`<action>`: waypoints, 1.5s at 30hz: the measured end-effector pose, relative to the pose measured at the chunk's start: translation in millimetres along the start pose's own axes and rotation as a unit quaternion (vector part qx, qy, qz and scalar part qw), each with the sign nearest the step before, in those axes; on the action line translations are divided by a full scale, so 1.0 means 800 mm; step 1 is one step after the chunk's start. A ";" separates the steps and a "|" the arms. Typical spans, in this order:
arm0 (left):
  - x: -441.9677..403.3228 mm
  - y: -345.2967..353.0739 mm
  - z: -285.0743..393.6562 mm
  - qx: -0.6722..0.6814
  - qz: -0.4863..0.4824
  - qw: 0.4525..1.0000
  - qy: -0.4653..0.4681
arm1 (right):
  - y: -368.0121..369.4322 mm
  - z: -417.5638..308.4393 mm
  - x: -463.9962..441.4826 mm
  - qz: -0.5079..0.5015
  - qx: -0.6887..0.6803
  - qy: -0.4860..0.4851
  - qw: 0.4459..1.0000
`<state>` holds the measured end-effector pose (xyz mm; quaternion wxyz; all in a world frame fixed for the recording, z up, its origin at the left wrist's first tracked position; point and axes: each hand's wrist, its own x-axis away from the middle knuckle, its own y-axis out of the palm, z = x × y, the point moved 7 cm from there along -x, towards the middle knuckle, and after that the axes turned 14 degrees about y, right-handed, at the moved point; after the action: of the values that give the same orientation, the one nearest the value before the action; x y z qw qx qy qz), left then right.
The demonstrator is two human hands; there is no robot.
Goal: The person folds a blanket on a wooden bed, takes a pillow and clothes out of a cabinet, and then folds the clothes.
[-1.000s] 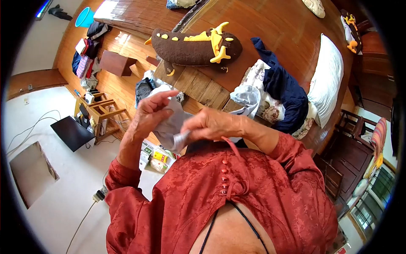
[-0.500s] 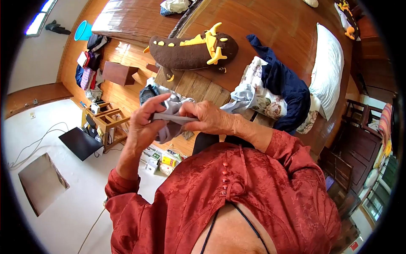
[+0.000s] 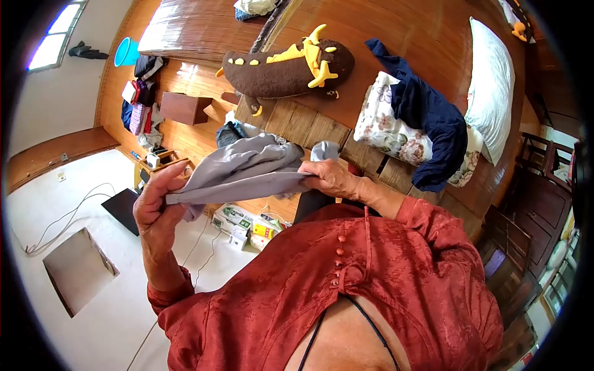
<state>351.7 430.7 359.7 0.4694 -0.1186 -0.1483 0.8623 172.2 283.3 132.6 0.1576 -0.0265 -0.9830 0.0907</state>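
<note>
A light grey garment (image 3: 247,170) is stretched between my hands in front of my chest, its banded edge drawn nearly straight. My left hand (image 3: 159,204) grips one end of that edge, with the thumb below and the fingers above. At the other end, my right hand (image 3: 334,180) pinches the fabric between thumb and fingers. Loose folds hang away beyond the band, and one end of the cloth shows past my right hand. Whether it is a shirt or trousers I cannot tell.
Beyond my hands, a brown plush toy (image 3: 278,74) lies on the wooden bed (image 3: 383,34). A folded floral quilt (image 3: 396,130), navy garment (image 3: 433,120) and white pillow (image 3: 492,86) are to the right. Boxes (image 3: 247,229) stand on the floor below; a wooden box (image 3: 184,109) is at left.
My hands have moved apart, the left one outward to the left and the right one slightly right. The grey garment, bunched before, is now spread and pulled taut along its edge.
</note>
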 end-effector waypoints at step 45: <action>-0.032 -0.123 0.082 -0.117 0.286 0.939 0.149 | -0.047 -0.116 0.054 -0.051 -0.054 -0.150 0.986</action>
<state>418.9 450.3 458.0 0.2029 -0.3372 -0.1361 0.9092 159.1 265.3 239.6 0.0112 0.0295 -0.9990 0.0323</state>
